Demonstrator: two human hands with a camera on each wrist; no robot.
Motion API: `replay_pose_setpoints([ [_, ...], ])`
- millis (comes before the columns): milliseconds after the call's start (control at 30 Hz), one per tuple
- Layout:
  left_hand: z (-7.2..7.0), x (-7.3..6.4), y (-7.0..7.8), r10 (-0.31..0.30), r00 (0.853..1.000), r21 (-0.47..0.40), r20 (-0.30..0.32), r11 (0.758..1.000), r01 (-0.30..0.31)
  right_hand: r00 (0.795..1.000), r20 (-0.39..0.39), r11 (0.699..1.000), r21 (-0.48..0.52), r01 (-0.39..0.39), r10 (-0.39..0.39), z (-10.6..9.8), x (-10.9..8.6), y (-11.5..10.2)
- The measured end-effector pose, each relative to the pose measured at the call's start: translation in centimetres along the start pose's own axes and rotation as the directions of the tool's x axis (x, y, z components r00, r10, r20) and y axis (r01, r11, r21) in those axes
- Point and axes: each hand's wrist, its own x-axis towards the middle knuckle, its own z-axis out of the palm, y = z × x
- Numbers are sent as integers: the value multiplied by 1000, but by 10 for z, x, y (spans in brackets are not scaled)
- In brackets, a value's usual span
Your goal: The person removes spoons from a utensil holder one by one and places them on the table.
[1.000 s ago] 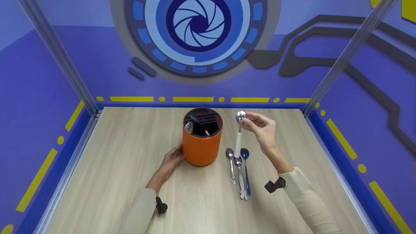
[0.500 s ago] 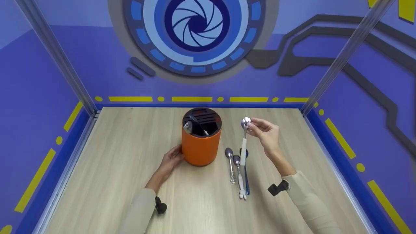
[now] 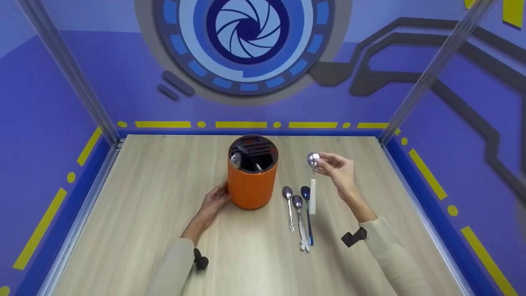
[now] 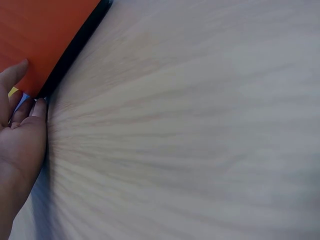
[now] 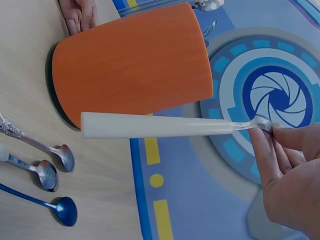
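Note:
My right hand [image 3: 339, 170] pinches the bowl of a white-handled spoon [image 3: 313, 195] between thumb and fingers, the handle hanging down above the table. In the right wrist view the spoon's white handle [image 5: 150, 126] stretches across in front of the orange holder [image 5: 130, 60]. My left hand [image 3: 215, 201] lies against the lower left side of the orange cylindrical utensil holder [image 3: 251, 189], fingers relaxed along it; the left wrist view has the hand [image 4: 22, 145] at its base. Inside the holder's slotted black top stand a spoon [image 3: 235, 159] and another thin utensil [image 3: 257, 165].
Right of the holder three spoons lie on the wooden table [image 3: 144, 197]: an ornate silver spoon [image 3: 287, 193], a silver spoon with a pale figure-ended handle [image 3: 298, 202] and a blue spoon [image 3: 305, 193]. Blue panels [image 3: 53, 82] and metal posts [image 3: 435, 74] border the table.
My right hand has moved slightly right and toward me with the white-handled spoon, away from the holder. The left hand stays at the holder.

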Motion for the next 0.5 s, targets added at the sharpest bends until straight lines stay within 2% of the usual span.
replay_pose_setpoints([
  [133, -4, -4, 1, -14, 999, -2, -30, 1000, 14, 999, 24, 999, -34, -31, 32, -2, 2, 4],
  [333, 0, -2, 1, -5, 1000, -1, -6, 1000, 5, 995, -8, 991, -91, -99, 99, -15, 3, 14],
  [500, 2, 0, 1, 1, 1000, -11, -2, 1000, -1, 986, -4, 979, -121, -163, 164, -26, 5, 28],
])
